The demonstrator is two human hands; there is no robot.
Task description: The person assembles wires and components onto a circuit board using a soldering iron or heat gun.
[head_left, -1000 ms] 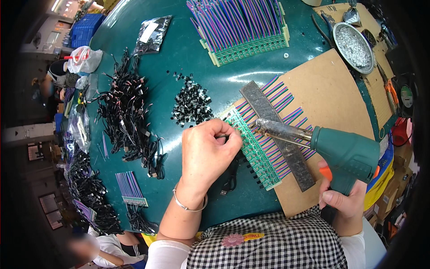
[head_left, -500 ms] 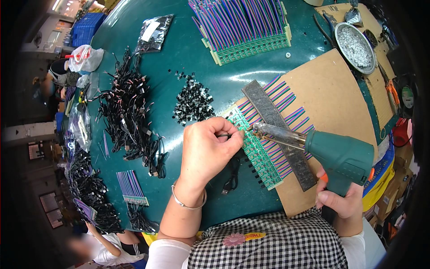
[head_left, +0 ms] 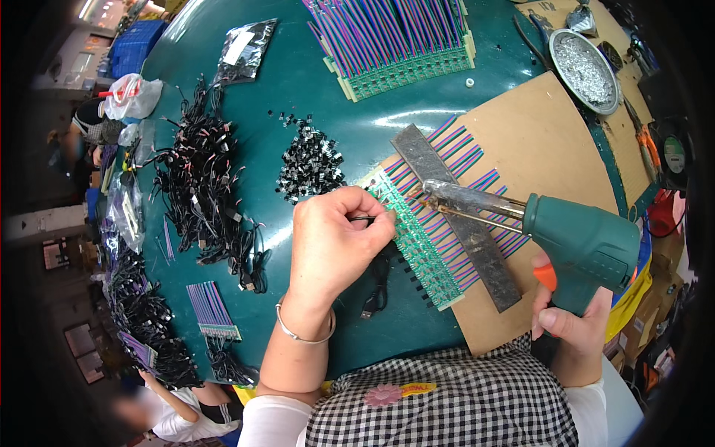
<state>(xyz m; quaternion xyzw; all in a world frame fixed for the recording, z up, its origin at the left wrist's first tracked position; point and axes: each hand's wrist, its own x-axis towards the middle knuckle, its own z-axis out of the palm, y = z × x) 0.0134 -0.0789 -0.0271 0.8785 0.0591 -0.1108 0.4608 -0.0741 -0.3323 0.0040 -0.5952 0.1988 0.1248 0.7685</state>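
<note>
My left hand (head_left: 328, 242) pinches the end of a thin black cable (head_left: 362, 218) at the edge of a green circuit board panel (head_left: 424, 249). A USB plug on a black cable (head_left: 377, 294) lies below that hand. My right hand (head_left: 573, 328) is wrapped round the handle of a green soldering gun (head_left: 585, 235) with an orange trigger. Its metal tip hangs over the panel, a little right of my left fingertips. Strips of coloured wires (head_left: 471, 158) run from the panel under a flat dark metal bar (head_left: 462, 223), which lies across them.
Brown cardboard (head_left: 555, 156) lies under the wires. Left stand a heap of small black connectors (head_left: 311, 162) and a tangle of black cables (head_left: 197, 171). Wired board panels (head_left: 406, 71) lie at the back, a metal dish (head_left: 585, 71) back right. Another person (head_left: 179, 413) sits lower left.
The soldering gun has drawn back to the right and its tip has lifted off the board beside my left fingers. My left hand keeps its pinch; the whole view has shifted slightly.
</note>
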